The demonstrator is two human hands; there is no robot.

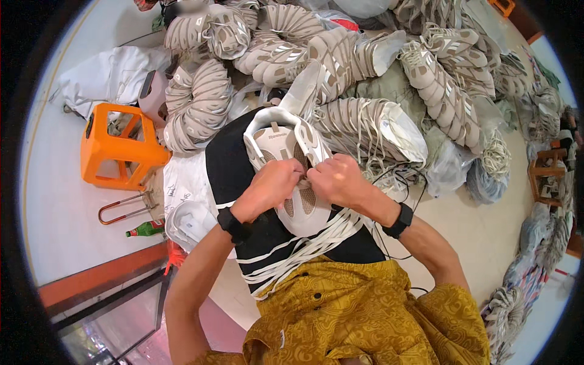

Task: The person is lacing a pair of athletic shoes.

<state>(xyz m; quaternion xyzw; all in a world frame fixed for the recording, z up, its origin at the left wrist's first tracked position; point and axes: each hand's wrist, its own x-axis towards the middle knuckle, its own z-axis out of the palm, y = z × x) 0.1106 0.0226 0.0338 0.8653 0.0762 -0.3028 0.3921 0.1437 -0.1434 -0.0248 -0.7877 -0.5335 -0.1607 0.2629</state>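
A beige and white sneaker (305, 214) rests on my lap over black cloth (234, 146), its toe pointing toward me and its collar away. My left hand (277, 184) is closed at the left side of the lace opening. Against the right side, my right hand (336, 180) is closed too, with its fingertips close to the left ones. What the fingers pinch is hidden between them. A loose bundle of white shoelaces (331, 236) lies across my lap just below the toe.
Long stacks of matching sneakers (198, 106) fill the far side, some in clear plastic bags (447, 164). An orange plastic stool (94, 149) stands left, with a green bottle (145, 229) and a U-shaped metal handle (121, 208) nearby. A dark cable (420, 182) trails at right.
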